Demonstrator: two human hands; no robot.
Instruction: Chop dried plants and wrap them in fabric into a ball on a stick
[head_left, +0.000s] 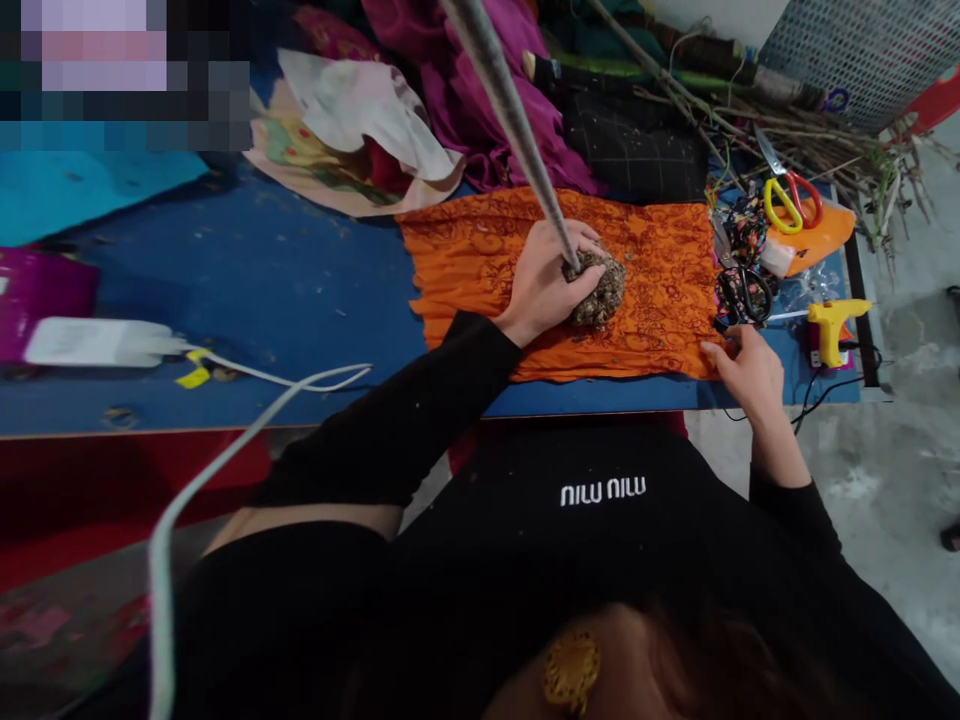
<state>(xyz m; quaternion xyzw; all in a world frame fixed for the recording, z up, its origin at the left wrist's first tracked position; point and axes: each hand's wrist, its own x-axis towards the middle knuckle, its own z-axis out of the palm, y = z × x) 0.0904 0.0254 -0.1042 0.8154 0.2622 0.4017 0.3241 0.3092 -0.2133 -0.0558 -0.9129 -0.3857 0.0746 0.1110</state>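
On the table lies a crinkled orange cloth [465,270] with a dark line pattern. A brown, crumbly-looking clump [604,290] sits on the cloth, at the lower end of a long grey stick [510,100] that slants up and out of view. My left hand [551,270] is closed around the foot of the stick, its thumb pressed against the clump. At the cloth's right edge is my right hand [752,375], thumb over the fabric and fingers bent at the border. Black-handled scissors [750,295] lie just beyond its fingers.
Scissors with red and yellow handles [793,200] and a yellow glue gun [836,325] lie at the right. Dry twigs [817,145] and piled fabrics [480,90] line the back. A white cable [247,440] hangs over the blue table's [315,270] front edge.
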